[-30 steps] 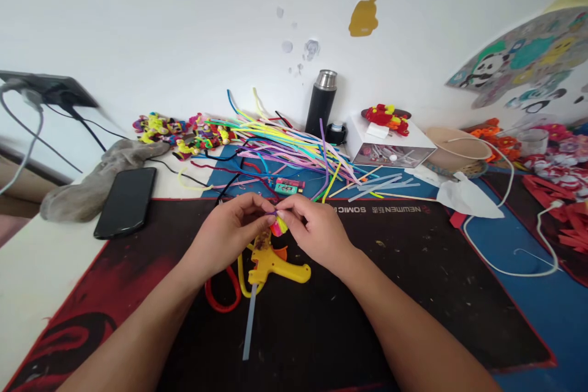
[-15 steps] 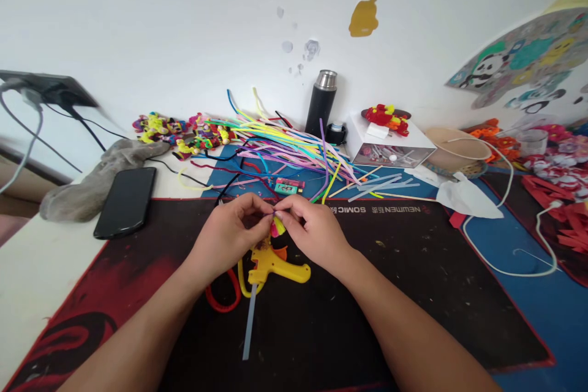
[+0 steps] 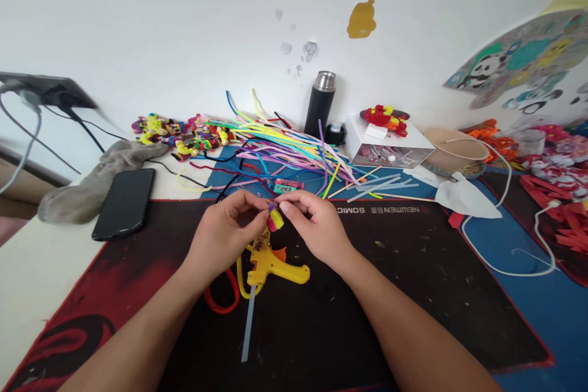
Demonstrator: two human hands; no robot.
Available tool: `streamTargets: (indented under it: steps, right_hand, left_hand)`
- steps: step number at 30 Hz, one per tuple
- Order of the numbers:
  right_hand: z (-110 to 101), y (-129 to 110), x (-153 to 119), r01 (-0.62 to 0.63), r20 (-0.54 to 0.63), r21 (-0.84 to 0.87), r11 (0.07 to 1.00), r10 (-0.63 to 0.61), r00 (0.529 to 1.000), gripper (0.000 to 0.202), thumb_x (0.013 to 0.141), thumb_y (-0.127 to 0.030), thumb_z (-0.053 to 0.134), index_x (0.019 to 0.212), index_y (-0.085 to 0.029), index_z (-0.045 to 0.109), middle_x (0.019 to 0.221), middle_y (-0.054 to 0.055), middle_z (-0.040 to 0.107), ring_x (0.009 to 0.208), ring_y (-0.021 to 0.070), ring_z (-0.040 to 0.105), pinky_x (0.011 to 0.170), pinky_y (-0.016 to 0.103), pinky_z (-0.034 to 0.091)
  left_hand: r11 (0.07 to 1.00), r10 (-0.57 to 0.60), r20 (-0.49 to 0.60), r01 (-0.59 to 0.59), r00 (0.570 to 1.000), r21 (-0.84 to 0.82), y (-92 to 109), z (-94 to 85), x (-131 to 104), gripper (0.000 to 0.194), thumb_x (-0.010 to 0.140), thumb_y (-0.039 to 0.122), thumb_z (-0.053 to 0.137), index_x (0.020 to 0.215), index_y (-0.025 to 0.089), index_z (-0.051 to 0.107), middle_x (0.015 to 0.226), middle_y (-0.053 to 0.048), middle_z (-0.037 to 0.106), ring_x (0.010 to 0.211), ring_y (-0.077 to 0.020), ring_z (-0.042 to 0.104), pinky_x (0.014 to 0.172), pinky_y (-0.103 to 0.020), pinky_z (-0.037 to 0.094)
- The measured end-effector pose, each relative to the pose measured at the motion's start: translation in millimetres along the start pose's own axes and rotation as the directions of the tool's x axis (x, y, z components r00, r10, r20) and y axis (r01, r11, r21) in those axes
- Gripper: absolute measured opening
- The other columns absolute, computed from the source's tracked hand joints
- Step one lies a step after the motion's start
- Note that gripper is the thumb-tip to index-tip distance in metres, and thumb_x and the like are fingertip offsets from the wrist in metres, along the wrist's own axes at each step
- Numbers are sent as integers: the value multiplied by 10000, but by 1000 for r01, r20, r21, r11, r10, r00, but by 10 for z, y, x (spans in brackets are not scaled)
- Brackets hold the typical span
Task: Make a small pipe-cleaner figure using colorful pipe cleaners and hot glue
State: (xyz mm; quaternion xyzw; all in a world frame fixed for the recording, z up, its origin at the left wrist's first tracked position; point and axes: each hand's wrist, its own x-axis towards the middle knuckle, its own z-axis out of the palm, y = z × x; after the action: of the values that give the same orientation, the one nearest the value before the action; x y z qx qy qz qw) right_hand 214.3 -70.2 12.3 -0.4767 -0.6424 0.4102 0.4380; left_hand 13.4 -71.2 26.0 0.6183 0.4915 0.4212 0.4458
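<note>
A small pipe-cleaner piece, yellow and pink with a purple top, is held above the mat between my two hands. My left hand pinches it at its left side near the purple top. Thumb and forefinger of my right hand are pressed together at the top right of the same piece; fingertips partly hide the contact. Just below lies a yellow hot glue gun, a translucent glue stick poking from its back. Beside the gun are a red pipe-cleaner loop and a yellow one.
Many coloured pipe cleaners are heaped behind the dark mat. A phone lies left, near small finished figures. A black flask, a white box and loose glue sticks are farther back.
My fingertips have parted slightly, so more of the piece and its purple top shows. My right hand's fingertips have shifted up a little. The glue gun stays put.
</note>
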Motion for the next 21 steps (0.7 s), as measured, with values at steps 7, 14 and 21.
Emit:
streamTargets:
  steps: [7,14,21]
  right_hand:
    - [52,0,-10,-43,19,74,996,41,999,154,975,-352,696,1057,-224,721,614,-66,516,555,131,462,561,276,349]
    - [27,24,34,-170,51,363,916,163,985,333,946,-556,741,954,-229,677,636,-78,480,485,97,405,494,260,350]
    - [69,-13,10,-301,171,523,798,247,954,407,860,-549,847,867,-221,606,620,-103,500,440,59,359,466,237,345]
  left_hand:
    - [999,35,16,-35,999,40,-25,4,-15,218,909,414,773,935,208,709,1046,-96,840,957,-261,800,806,-341,650]
    - [988,110,14,-111,994,103,-10,-2,-48,183,919,399,761,934,222,718,1140,-118,850,1071,-301,806,883,-372,644]
    - [977,166,31,-169,986,129,1,13,-83,109,934,328,738,952,222,724,1142,-113,852,1050,-285,820,855,-348,648]
